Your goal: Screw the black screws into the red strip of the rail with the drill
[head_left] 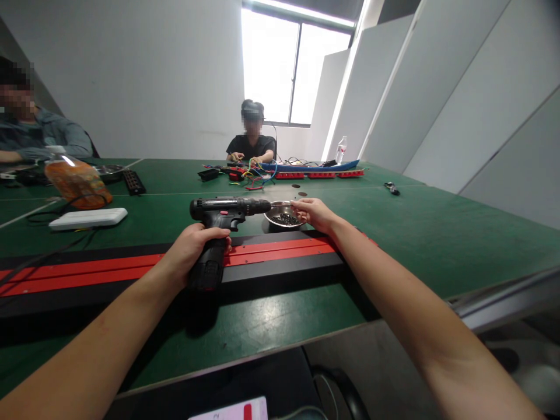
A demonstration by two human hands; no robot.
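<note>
A black cordless drill [219, 213] lies level above the long bar, its chuck pointing right. My left hand [195, 248] is wrapped round its handle. From the chuck a thin bit [280, 205] reaches to the fingertips of my right hand [314, 213]. Those fingers are pinched together at the bit's tip; whatever small thing they hold is too small to make out. Just below them stands a metal bowl [268, 220] with many small dark screws [285, 219] in it. The black bar with red strips [280, 252] runs across the table beneath both hands.
On the green table [429, 233] at left are a white power bank-like box [90, 218], a large bottle of orange contents [79, 181] and a black strip [133, 182]. Wires and red sockets [291, 175] lie before a seated person [251, 143]. Another person [48, 131] sits at left.
</note>
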